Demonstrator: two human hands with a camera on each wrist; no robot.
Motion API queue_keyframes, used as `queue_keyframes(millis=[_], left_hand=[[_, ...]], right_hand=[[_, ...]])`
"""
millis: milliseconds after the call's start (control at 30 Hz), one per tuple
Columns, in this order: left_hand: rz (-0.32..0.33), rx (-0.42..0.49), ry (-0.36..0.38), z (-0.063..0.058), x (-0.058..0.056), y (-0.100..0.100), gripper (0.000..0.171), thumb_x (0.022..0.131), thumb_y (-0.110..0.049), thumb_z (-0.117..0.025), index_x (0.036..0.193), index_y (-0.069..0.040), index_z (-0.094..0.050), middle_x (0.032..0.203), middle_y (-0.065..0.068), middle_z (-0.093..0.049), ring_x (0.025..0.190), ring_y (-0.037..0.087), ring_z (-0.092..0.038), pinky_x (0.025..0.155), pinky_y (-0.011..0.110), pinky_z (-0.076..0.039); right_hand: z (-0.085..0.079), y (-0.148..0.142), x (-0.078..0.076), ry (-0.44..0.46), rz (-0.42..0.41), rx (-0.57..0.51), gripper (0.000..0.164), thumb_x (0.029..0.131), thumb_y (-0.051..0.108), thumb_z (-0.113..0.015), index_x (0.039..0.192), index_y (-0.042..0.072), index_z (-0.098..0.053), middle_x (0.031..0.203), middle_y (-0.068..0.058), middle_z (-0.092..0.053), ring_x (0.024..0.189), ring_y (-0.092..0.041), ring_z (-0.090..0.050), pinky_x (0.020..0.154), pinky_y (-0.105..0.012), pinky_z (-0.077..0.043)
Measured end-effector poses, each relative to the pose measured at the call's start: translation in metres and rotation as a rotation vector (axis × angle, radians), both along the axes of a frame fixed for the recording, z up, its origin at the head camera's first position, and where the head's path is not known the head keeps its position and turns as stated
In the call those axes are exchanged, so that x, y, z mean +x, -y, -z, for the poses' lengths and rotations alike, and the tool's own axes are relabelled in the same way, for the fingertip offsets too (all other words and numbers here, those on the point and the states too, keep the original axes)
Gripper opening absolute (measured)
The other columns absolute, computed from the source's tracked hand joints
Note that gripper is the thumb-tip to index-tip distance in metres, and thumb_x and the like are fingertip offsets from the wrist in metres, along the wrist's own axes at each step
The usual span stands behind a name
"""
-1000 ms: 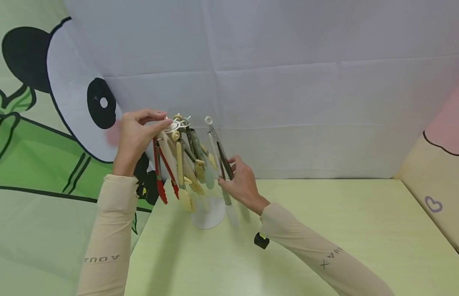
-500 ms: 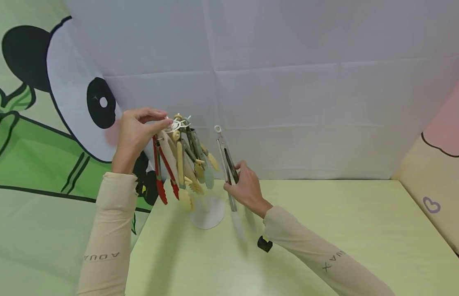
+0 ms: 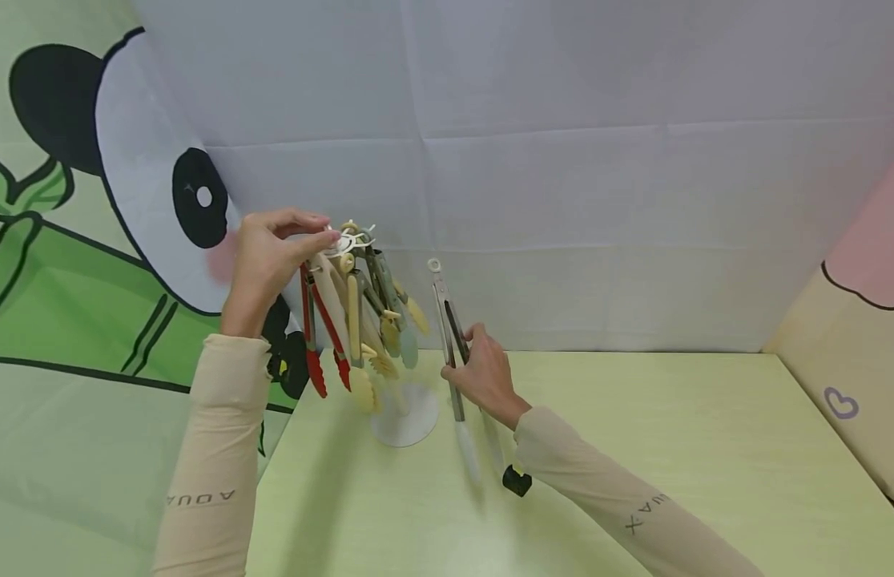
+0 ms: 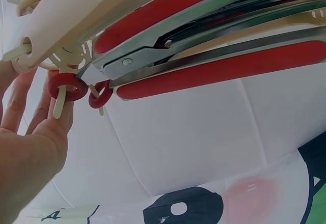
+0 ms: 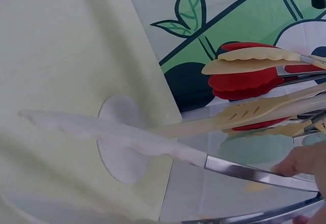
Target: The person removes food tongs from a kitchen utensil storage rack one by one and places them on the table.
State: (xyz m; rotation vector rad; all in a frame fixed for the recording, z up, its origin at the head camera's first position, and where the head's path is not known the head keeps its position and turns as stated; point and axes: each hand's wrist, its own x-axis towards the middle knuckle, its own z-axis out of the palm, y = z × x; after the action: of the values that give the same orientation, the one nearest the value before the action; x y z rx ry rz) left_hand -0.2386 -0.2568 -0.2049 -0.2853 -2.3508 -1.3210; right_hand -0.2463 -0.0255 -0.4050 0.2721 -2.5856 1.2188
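Observation:
My left hand [image 3: 263, 260] pinches the white hooked top [image 3: 356, 240] of a utensil stand, whose round white base [image 3: 407, 433] rests on the table. Red-handled tongs [image 4: 173, 15] hang by their loops right beside this hand in the left wrist view. Several cream, yellow and pale green utensils, among them green-tipped tongs [image 3: 408, 344], hang around the pole. To the right of the stand, my right hand [image 3: 486, 375] holds metal tongs [image 5: 117, 135] with long whitish tips. Their ring end points up, their tips point down over the table and their arms are spread apart.
The pale yellow table [image 3: 670, 449] stretches to the right and front of the stand. A white cloth backdrop [image 3: 562, 200] rises behind it, with a cartoon panda cloth at the left. A small black object [image 3: 517, 482] shows beside the right sleeve.
My right hand has moved right and slightly down, carrying the whitish-tipped tongs away from the stand; their arms now appear wider apart. My left hand has stayed on the stand's top.

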Motion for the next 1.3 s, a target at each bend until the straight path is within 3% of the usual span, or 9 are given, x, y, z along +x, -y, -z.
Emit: queue_keyframes(millis=[267,500,833,1300], left_hand=[[0.007,0.014,-0.006,0.002,-0.002,0.002,0.029,0.072,-0.023,-0.072,0.094,-0.004,-0.068,0.098,0.004,-0.064,0.092,0.017,-0.054,0.063,0.020,-0.045],[0.011,0.027,0.001,0.010,-0.014,0.010,0.029,0.071,-0.025,-0.073,0.094,-0.006,-0.068,0.102,0.010,-0.063,0.092,0.015,-0.054,0.062,0.020,-0.045],[0.003,0.029,-0.003,0.002,-0.001,0.000,0.031,0.072,-0.023,-0.072,0.095,-0.002,-0.067,0.102,0.012,-0.062,0.092,0.016,-0.054,0.063,0.020,-0.044],[0.004,0.046,-0.002,0.004,-0.003,0.002,0.031,0.071,-0.023,-0.073,0.094,-0.003,-0.068,0.102,0.010,-0.063,0.092,0.018,-0.055,0.065,0.020,-0.044]], right_hand=[[0.009,0.002,0.001,0.051,0.002,-0.009,0.045,0.062,0.019,-0.071,0.098,0.006,-0.047,0.075,-0.005,-0.054,0.059,-0.017,-0.047,0.050,-0.027,-0.038],[0.018,0.003,0.001,0.092,0.018,0.006,0.045,0.063,0.019,-0.071,0.098,0.005,-0.046,0.072,-0.002,-0.053,0.059,-0.017,-0.047,0.049,-0.026,-0.038],[0.034,0.005,-0.002,0.192,0.040,-0.005,0.049,0.063,0.020,-0.072,0.101,0.004,-0.046,0.072,-0.003,-0.053,0.059,-0.018,-0.049,0.049,-0.026,-0.040],[0.056,0.013,-0.002,0.247,0.052,0.046,0.047,0.060,0.021,-0.076,0.089,0.005,-0.042,0.066,-0.005,-0.048,0.055,-0.019,-0.046,0.045,-0.027,-0.036]])
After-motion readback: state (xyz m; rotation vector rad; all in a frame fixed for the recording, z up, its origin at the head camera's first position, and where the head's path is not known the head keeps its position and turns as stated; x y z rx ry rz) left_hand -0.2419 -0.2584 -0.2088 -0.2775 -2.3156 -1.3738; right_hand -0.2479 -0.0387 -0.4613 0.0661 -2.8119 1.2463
